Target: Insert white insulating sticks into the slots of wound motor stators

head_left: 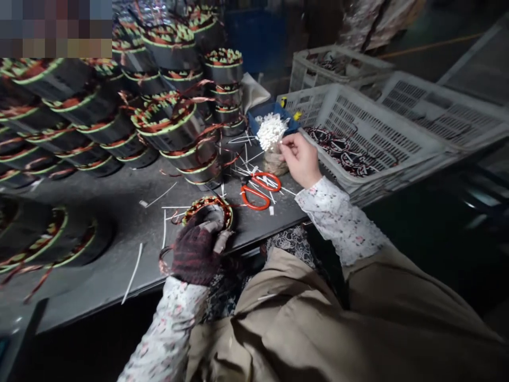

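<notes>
My left hand [196,249], in a dark knitted glove with pale fingertips, is closed over the near rim of a motor stator [229,212]. Copper windings and a yellow-green edge ring the stator, which rests on the bench by its front edge. My right hand [300,159] is bare, thumb and forefinger pinched at the right side of a bundle of thin white tubes [271,129]. A small white end shows at those fingertips, apparently one tube. The bundle stands upright in a brownish holder [275,163]. Orange-handled scissors [256,199] lie between my hands.
Stacked stators [170,124] fill the bench's left and back. Loose white strips [133,273] are scattered on the dark bench [107,212]. Behind the bundle sits a blue box [292,124]. At right, a grey plastic crate [369,127] holds dark wired parts [345,151].
</notes>
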{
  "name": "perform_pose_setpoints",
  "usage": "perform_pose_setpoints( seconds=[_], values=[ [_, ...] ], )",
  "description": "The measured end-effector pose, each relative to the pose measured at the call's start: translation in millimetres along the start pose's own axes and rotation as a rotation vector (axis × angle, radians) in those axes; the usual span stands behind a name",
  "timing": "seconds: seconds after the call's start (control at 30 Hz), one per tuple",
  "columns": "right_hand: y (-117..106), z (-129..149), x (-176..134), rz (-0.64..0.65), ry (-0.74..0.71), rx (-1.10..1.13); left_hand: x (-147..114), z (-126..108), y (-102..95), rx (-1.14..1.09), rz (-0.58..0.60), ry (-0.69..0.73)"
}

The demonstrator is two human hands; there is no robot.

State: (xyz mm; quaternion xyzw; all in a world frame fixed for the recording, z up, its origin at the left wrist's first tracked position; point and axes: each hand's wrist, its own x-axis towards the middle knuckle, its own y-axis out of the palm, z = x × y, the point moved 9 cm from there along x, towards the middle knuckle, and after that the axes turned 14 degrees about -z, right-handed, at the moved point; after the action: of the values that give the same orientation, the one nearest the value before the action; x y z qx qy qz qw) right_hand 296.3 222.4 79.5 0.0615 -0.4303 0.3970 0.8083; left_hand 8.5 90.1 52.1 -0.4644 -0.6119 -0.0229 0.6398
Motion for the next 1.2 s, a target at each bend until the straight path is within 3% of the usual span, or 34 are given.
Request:
perform_pose_setpoints(
  seconds=[0.07, 0.17, 0.23, 0.33, 0.47, 0.6, 0.7, 0.77, 0.9, 0.97, 1.07, 1.2],
  values=[
    [-16.9, 27.0, -16.5, -0.025, -0.066, 0.089, 0.6, -3.6, 0.1, 0.043, -0.016, -0.003],
    [-35.6, 91.2, -56.9, -0.010, -0.368, 0.142, 0.1, -8.9, -0.7, 0.085, -0.027, -0.060],
    [-39.0, 123.4, -89.2, 0.078, -0.509, 0.248, -2.0, -9.7, 0.9, 0.079, -0.010, -0.093],
    [-38.0, 142.4, -130.4, 0.207, -0.571, 0.444, -6.7, -6.1, 6.9, 0.071, 0.049, -0.101],
    [-32.3, 134.4, -158.3, 0.329, -0.477, 0.566, -8.2, -4.3, 6.6, 0.088, 0.041, -0.063],
    [-27.5, 125.5, -163.8, 0.451, -0.389, 0.496, -7.7, -5.7, 4.5, 0.083, 0.028, -0.057],
    [-14.9, 125.3, -161.7, 0.472, -0.321, 0.453, -9.4, -3.3, 6.1, 0.035, 0.035, -0.107],
    [3.4, 122.1, -159.0, 0.456, -0.207, 0.440, -11.9, 0.6, 9.0, -0.069, 0.031, -0.188],
    [40.2, 104.9, -154.1, 0.409, 0.160, 0.490, -17.0, 12.6, 13.0, -0.456, -0.057, -0.447],
    [45.9, 101.5, -152.1, 0.415, 0.265, 0.517, -14.7, 13.1, 9.5, -0.507, -0.112, -0.459],
    [39.0, 108.2, -146.0, 0.452, 0.241, 0.521, -7.8, 8.8, 2.7, -0.449, -0.138, -0.383],
    [32.2, 120.5, -139.6, 0.454, 0.046, 0.427, -4.8, 9.9, 2.2, -0.386, -0.093, -0.366]
  ],
)
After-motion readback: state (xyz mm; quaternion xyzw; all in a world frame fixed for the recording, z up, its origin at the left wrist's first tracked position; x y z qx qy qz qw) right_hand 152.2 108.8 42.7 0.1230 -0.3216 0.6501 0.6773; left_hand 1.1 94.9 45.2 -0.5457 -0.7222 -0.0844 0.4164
